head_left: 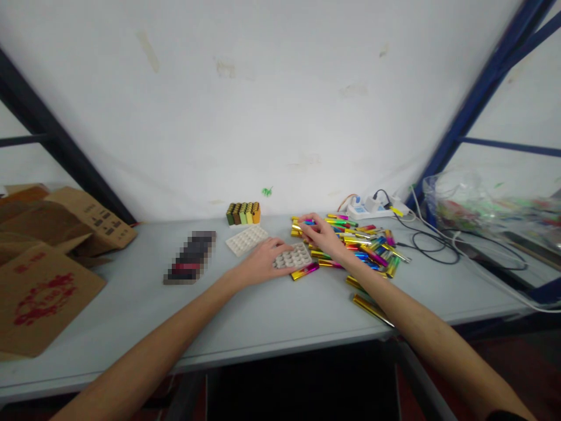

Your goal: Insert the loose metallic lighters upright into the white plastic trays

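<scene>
A pale tray with rows of round cups (295, 256) lies on the grey table, and my left hand (262, 260) is closed on its left side. My right hand (319, 235) is at the left edge of a pile of shiny coloured tubes (363, 248), fingers pinched on a gold tube (296, 228). A second pale tray (246, 240) lies flat behind my left hand. Near the wall stands a block of upright green, brown and yellow tubes (243, 214). One gold and pink tube (305, 271) lies in front of the held tray.
Cardboard boxes (52, 292) fill the left end of the table (263, 327). A blurred-out dark object (191, 257) lies left of centre. At the right are a power strip (372, 207), black and white cables and plastic bags (482, 204).
</scene>
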Motion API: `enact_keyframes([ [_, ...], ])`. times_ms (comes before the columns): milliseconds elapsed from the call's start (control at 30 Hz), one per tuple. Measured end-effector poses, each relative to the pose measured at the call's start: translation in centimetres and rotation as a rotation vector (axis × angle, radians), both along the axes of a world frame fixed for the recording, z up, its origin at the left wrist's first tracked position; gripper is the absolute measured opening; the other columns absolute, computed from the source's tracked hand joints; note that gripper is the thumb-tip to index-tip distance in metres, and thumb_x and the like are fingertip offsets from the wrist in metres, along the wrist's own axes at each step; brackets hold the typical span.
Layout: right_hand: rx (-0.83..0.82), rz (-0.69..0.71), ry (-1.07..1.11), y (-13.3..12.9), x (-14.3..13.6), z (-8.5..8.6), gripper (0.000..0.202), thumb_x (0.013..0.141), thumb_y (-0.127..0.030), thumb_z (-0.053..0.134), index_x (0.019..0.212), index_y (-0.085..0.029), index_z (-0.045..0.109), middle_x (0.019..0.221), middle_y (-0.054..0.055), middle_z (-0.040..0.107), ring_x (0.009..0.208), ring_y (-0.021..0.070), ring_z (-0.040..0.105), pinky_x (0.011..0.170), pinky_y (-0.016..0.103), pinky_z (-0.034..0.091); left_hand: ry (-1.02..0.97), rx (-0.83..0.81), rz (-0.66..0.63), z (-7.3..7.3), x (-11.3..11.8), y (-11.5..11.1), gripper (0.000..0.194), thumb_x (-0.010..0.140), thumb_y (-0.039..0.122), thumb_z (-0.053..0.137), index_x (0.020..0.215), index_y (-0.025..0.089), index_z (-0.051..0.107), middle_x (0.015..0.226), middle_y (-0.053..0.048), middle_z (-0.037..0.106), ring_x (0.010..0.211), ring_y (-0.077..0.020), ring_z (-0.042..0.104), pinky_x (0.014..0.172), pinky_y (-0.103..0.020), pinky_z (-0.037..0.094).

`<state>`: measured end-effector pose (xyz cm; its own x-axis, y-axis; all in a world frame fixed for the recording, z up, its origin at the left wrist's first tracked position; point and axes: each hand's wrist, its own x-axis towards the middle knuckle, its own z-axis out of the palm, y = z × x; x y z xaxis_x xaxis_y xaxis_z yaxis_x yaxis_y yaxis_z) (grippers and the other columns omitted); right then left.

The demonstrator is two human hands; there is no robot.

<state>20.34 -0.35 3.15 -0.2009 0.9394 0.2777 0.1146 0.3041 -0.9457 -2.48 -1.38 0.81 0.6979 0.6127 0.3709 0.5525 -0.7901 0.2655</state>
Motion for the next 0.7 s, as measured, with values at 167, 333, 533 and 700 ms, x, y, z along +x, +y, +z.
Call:
enact_keyframes([
  [167, 0.199, -0.139, -0.144, 0.8, 0.6, -0.3, 0.041, 0.080, -0.057, 0.076, 0.095, -0.019, 0.073, 0.084, 0.005, 0.073, 0.067, 0.0160, 0.062, 0.062, 0.028, 0.049, 0.016, 0.011, 0.010, -0.2, -0.1, 0.1, 0.050, 0.090, 0.055, 0.071, 0.127, 0.023, 0.067, 0.120, -0.011, 0.064, 0.113, -0.0289, 0.061, 0.104, -0.047, 0.049],
  [333, 0.299, -0.256, -0.282, 1.1, 1.2, -0.2, 0.038, 0.087, -0.054, 0.071, 0.096, -0.017, 0.076, 0.074, 0.004, 0.073, 0.064, 0.0164, 0.061, 0.064, 0.029, 0.047, -0.024, 0.137, 0.076, 0.9, 0.0, -0.4, 0.044, 0.095, 0.051, 0.065, 0.128, 0.021, 0.064, 0.127, -0.013, 0.062, 0.117, -0.0296, 0.059, 0.103, -0.049, 0.049],
  [533, 0.352, -0.363, -0.390, 1.3, 1.2, 0.2, 0.034, 0.091, -0.050, 0.066, 0.093, -0.017, 0.074, 0.064, 0.000, 0.066, 0.058, 0.0140, 0.057, 0.059, 0.026, 0.042, -0.054, 0.393, -0.249, 2.1, 5.5, -5.8, 0.021, 0.104, 0.024, 0.049, 0.109, 0.017, 0.068, 0.103, -0.009, 0.072, 0.101, -0.0217, 0.065, 0.095, -0.038, 0.051],
  [700, 0.376, -0.391, -0.398, 1.5, 1.4, 0.7, 0.034, 0.092, -0.050, 0.063, 0.094, -0.017, 0.073, 0.063, 0.000, 0.063, 0.058, 0.0146, 0.055, 0.061, 0.027, 0.042, 0.129, 0.368, -0.561, 0.4, 11.0, -9.2, 0.034, 0.106, 0.019, 0.042, 0.135, 0.018, 0.060, 0.139, -0.010, 0.066, 0.128, -0.0206, 0.058, 0.103, -0.033, 0.046],
])
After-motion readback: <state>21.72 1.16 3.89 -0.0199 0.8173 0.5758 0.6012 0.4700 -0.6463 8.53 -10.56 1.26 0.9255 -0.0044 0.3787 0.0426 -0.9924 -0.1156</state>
